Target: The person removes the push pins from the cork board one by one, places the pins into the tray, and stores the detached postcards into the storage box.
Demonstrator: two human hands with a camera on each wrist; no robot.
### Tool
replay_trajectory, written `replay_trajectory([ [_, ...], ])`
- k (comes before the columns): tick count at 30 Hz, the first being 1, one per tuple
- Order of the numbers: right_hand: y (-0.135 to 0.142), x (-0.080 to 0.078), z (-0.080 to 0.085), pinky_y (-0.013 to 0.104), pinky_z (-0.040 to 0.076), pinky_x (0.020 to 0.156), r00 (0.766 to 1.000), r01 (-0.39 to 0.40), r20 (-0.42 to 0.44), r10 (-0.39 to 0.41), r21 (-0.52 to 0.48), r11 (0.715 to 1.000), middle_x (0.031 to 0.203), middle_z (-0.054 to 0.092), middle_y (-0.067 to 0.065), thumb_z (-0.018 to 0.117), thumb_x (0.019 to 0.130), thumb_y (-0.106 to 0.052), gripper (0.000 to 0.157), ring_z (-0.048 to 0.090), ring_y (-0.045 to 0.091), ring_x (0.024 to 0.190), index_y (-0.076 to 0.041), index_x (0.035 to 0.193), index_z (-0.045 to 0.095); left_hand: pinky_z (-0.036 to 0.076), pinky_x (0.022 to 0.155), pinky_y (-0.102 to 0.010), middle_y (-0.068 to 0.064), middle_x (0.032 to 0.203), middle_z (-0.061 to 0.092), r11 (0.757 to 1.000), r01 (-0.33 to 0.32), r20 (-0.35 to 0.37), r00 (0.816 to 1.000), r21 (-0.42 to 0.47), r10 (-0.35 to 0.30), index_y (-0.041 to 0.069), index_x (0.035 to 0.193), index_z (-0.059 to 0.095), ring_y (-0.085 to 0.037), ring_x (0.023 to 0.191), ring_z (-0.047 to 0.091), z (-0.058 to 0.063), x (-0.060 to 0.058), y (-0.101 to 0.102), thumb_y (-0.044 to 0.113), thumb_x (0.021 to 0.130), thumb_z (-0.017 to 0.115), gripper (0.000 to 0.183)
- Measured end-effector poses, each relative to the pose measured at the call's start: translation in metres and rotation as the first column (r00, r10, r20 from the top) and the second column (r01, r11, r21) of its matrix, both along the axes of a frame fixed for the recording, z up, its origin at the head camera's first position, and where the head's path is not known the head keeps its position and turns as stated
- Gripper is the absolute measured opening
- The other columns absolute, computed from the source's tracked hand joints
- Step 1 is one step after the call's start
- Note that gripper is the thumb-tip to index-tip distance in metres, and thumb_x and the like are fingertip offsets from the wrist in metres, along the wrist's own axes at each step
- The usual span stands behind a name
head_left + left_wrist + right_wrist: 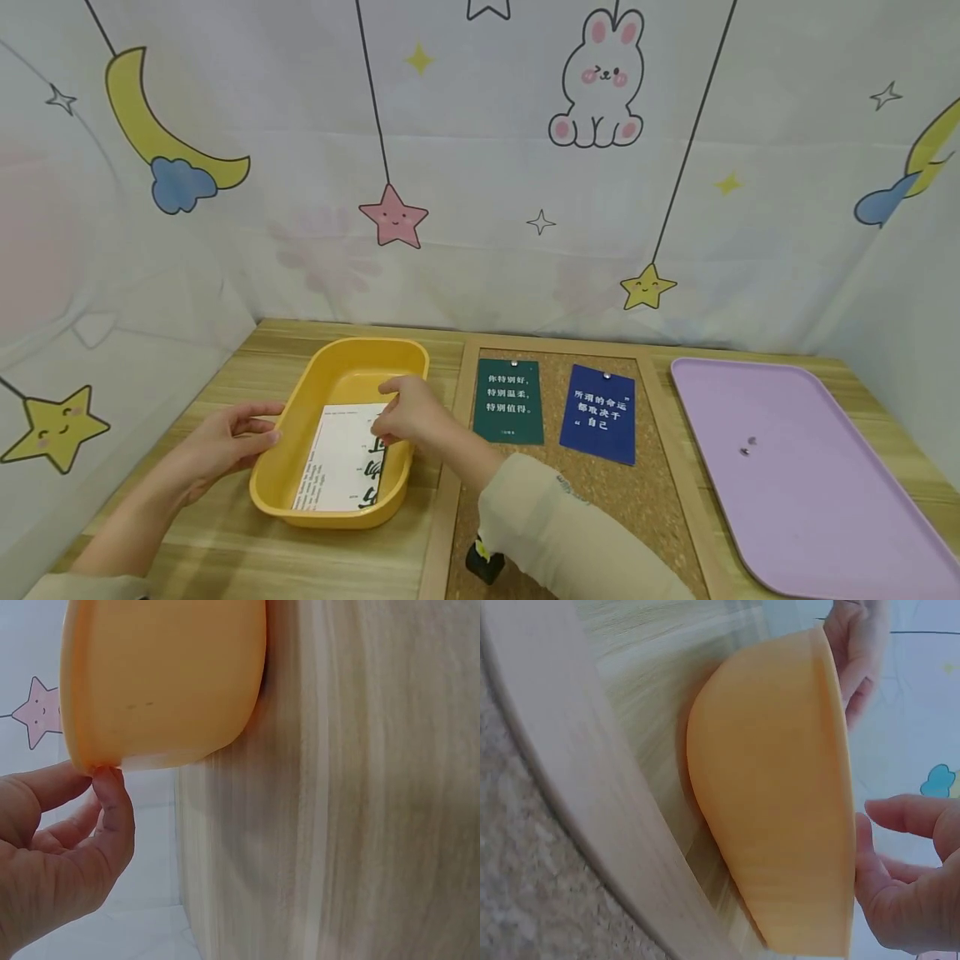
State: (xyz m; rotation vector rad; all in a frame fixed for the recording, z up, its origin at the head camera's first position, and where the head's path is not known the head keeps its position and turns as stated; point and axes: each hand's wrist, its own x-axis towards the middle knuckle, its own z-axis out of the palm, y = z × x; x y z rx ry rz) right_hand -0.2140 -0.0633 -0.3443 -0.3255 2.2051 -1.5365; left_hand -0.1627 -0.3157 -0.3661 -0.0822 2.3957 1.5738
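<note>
A yellow plastic tub stands on the table at left, with a white card printed in small text and large dark characters lying inside. My left hand pinches the tub's left rim between thumb and fingers, as the left wrist view also shows. Over the tub's right side reaches my right hand, its fingertips at the card's right edge. In the right wrist view the right hand has thumb and forefinger apart, and the tub wall hides some fingertips.
Right of the tub lies a framed cork board with a green card and a blue card pinned on it. A small black object sits under the right forearm. Farther right, a lilac tray holds small pins.
</note>
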Motion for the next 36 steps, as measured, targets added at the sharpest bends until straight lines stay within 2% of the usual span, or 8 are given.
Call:
replay_trajectory([
  [4,0.01,-0.004,0.001,0.025,0.054,0.058,0.994,-0.105,-0.027,0.104,-0.045,0.993,0.07,0.058,0.005,0.069,0.077,0.006,0.038,0.055,0.015,0.056,0.002,0.113,0.062,0.053,0.072,-0.026,-0.018,0.108,0.05,1.0,-0.009,-0.002,1.0,-0.006,0.009,-0.015,0.137,0.027,-0.011,0.083,0.058,0.0,0.001,0.001,0.01,0.093,0.056,0.058],
  [7,0.017,-0.005,0.003,0.023,0.052,0.058,0.988,-0.149,-0.037,0.148,-0.056,0.987,0.073,0.059,0.004,0.07,0.077,0.003,0.032,0.055,0.015,0.059,-0.002,0.108,0.064,0.053,0.072,-0.026,-0.02,0.11,0.05,1.0,-0.011,-0.009,1.0,-0.019,0.011,-0.014,0.137,0.027,-0.011,0.084,0.058,0.0,0.002,0.0,0.012,0.094,0.056,0.058],
  [16,0.032,-0.006,0.015,0.035,0.055,0.069,0.989,-0.149,-0.017,0.148,-0.085,0.985,0.079,0.059,0.007,0.07,0.078,0.003,0.029,0.057,0.023,0.067,-0.003,0.106,0.064,0.052,0.072,-0.025,-0.023,0.117,0.046,0.998,-0.021,-0.055,0.998,-0.06,0.018,-0.01,0.138,0.03,-0.009,0.088,0.054,0.0,0.004,-0.001,0.017,0.094,0.057,0.059],
  [25,0.05,-0.003,0.021,0.026,0.051,0.063,0.976,-0.215,-0.052,0.21,-0.104,0.971,0.076,0.06,0.006,0.068,0.077,0.005,0.031,0.055,0.015,0.064,-0.001,0.107,0.063,0.051,0.075,-0.026,-0.024,0.119,0.048,0.99,-0.009,-0.104,0.995,-0.141,-0.006,-0.007,0.138,0.031,-0.008,0.091,0.054,0.004,0.006,-0.003,0.021,0.095,0.055,0.057],
  [28,0.059,-0.003,0.023,0.024,0.049,0.061,0.972,-0.23,-0.073,0.223,-0.102,0.968,0.076,0.06,0.005,0.068,0.078,0.004,0.03,0.054,0.015,0.064,-0.003,0.107,0.063,0.052,0.076,-0.029,-0.024,0.118,0.049,0.987,-0.003,-0.119,0.993,-0.161,-0.016,-0.008,0.137,0.032,-0.011,0.092,0.054,0.005,0.007,-0.003,0.021,0.095,0.055,0.056],
  [36,0.087,-0.003,0.024,0.034,0.053,0.065,0.966,-0.233,-0.128,0.223,-0.072,0.97,0.081,0.062,0.005,0.069,0.08,-0.001,0.033,0.057,0.015,0.066,-0.003,0.112,0.061,0.051,0.077,-0.032,-0.022,0.117,0.052,0.984,0.019,-0.148,0.988,-0.18,-0.046,-0.005,0.137,0.036,-0.017,0.094,0.056,0.016,0.012,0.003,0.023,0.094,0.056,0.055],
])
